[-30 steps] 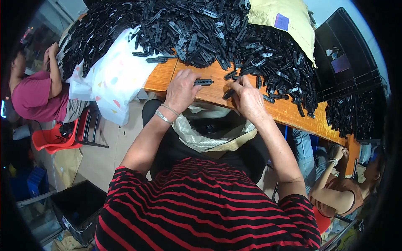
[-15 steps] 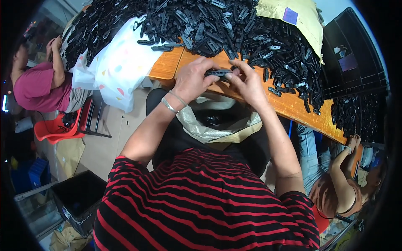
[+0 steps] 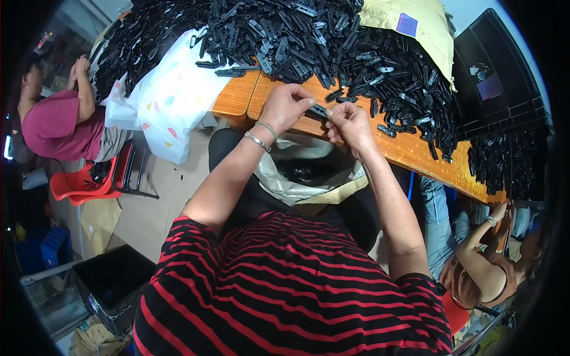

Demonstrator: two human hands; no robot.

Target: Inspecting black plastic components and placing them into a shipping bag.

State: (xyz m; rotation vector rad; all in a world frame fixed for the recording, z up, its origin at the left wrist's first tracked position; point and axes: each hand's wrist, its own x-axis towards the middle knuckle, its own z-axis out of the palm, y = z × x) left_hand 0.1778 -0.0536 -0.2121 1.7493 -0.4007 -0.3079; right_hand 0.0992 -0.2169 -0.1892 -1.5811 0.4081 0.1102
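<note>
Between my hands, over the front edge of the wooden table point(image 3: 240, 94), is a small, slim black plastic part point(image 3: 319, 110) with a row of holes along it. My left hand point(image 3: 285, 107) pinches its left end between thumb and fingers. With thumb and forefinger my right hand point(image 3: 351, 126) grips the other end; its remaining fingers are curled. A large heap of similar black parts point(image 3: 285, 38) covers the far side of the table, and a few loose ones lie just beyond my right hand. Below my hands a pale woven sack point(image 3: 276, 188) gapes open, with dark contents.
A white patterned plastic bag point(image 3: 163, 101) hangs over the table edge at left. A yellowish sack point(image 3: 436, 35) rests on the heap at right, near a black crate point(image 3: 499, 77). One person point(image 3: 62, 121) sits left, another point(image 3: 484, 270) right. A black bin point(image 3: 113, 285) stands lower left.
My hands have drawn slightly apart, exposing the middle of the black part. The right hand has turned, its fingers now curled. Several loose parts now show beyond it on the table.
</note>
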